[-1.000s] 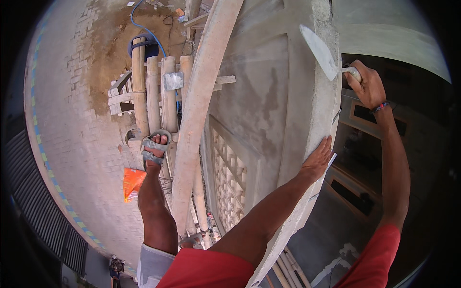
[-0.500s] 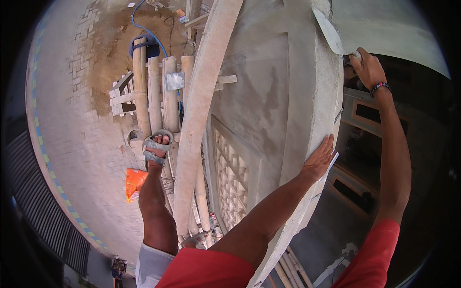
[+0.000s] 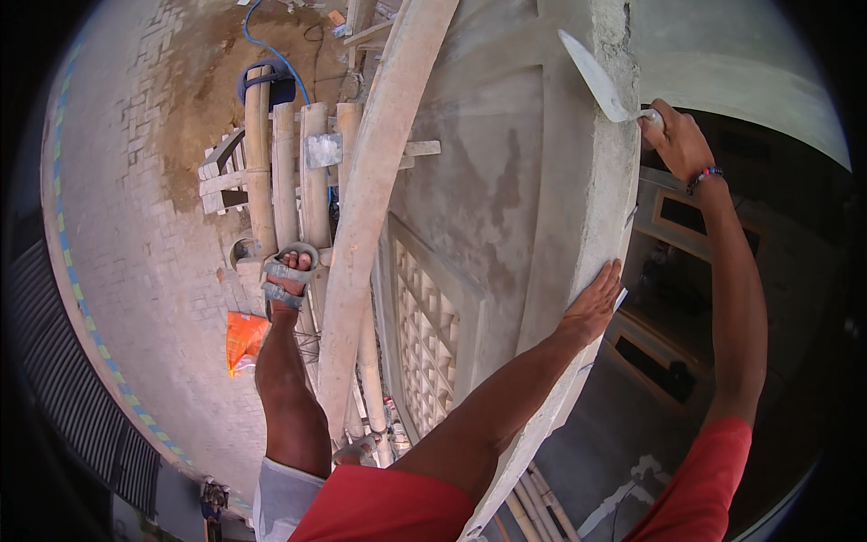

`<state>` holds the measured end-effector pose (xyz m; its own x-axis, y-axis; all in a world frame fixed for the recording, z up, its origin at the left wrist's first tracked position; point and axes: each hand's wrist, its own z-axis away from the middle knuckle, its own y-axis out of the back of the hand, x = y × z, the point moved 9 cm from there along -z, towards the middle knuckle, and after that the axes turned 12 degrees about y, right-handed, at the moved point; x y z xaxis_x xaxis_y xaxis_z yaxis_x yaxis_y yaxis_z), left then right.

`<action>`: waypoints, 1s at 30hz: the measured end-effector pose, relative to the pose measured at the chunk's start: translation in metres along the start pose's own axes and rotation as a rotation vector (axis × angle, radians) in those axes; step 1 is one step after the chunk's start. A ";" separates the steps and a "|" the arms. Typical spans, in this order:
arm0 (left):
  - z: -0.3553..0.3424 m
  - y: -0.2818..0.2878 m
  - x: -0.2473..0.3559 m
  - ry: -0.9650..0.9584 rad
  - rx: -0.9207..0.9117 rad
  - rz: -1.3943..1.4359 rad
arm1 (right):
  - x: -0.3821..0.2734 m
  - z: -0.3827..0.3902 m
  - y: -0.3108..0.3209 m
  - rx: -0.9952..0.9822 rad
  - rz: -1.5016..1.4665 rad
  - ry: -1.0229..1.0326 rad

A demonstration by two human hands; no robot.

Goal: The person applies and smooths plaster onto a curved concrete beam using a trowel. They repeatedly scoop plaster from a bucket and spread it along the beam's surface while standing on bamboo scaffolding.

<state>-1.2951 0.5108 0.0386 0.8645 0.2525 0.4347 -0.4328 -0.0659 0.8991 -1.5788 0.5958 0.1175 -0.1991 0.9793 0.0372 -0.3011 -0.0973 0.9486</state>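
My right hand [image 3: 677,140] is closed round the handle of a pointed trowel [image 3: 596,83] at the upper right. The blade is pale and lies across the far part of a rough concrete ledge [image 3: 603,199], its tip pointing away to the left. Whether the blade touches the concrete, I cannot tell. My left hand [image 3: 593,303] rests flat on the same ledge, nearer to me, fingers stretched out together. A thin white edge [image 3: 621,299] shows just beside its fingers; what it belongs to is hidden.
Left of the ledge, a grey wall [image 3: 479,181] drops past a lattice vent block [image 3: 424,334]. My sandalled foot [image 3: 289,271] stands on bamboo poles [image 3: 258,163] high over paving. A slanting plank [image 3: 384,181] crosses them. An orange bag [image 3: 244,341] lies below.
My right hand has drawn the trowel slightly left and nearer, so its blade now lies over the ledge. My left hand stays on the ledge. The whole view has shifted a little.
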 end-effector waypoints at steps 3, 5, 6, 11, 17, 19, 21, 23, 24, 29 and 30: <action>0.001 -0.002 0.004 -0.003 0.027 -0.045 | 0.039 0.013 0.000 -0.103 0.055 -0.361; 0.001 -0.007 -0.015 0.077 0.052 -0.021 | -0.028 -0.015 0.006 -0.027 -0.123 -0.095; -0.001 -0.008 -0.011 0.072 0.069 0.060 | -0.040 -0.010 0.009 -0.006 -0.192 -0.011; -0.002 -0.003 -0.001 0.043 0.058 -0.020 | 0.035 0.005 -0.001 -0.051 0.067 -0.294; 0.003 0.000 -0.007 -0.024 -0.048 -0.009 | -0.024 0.001 0.007 -0.023 -0.060 -0.018; 0.002 0.001 0.007 -0.023 -0.037 0.015 | 0.034 0.020 -0.015 -0.181 0.202 -0.248; 0.002 -0.002 -0.005 0.019 -0.007 -0.074 | 0.027 0.001 0.007 -0.078 0.003 -0.307; 0.001 -0.007 -0.007 0.038 0.013 -0.073 | 0.005 0.000 0.023 0.030 -0.250 -0.367; 0.002 -0.009 -0.011 0.056 0.022 -0.037 | -0.020 -0.005 0.020 0.036 -0.264 -0.185; -0.001 -0.002 -0.004 0.039 0.034 0.066 | -0.015 0.024 -0.009 0.021 -0.205 -0.115; 0.001 -0.002 -0.004 0.023 0.020 0.028 | 0.003 0.040 -0.018 0.009 -0.186 -0.245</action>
<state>-1.2977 0.5094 0.0355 0.8458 0.2720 0.4589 -0.4517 -0.0927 0.8874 -1.5368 0.6080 0.1136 0.0894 0.9940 -0.0636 -0.3024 0.0880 0.9491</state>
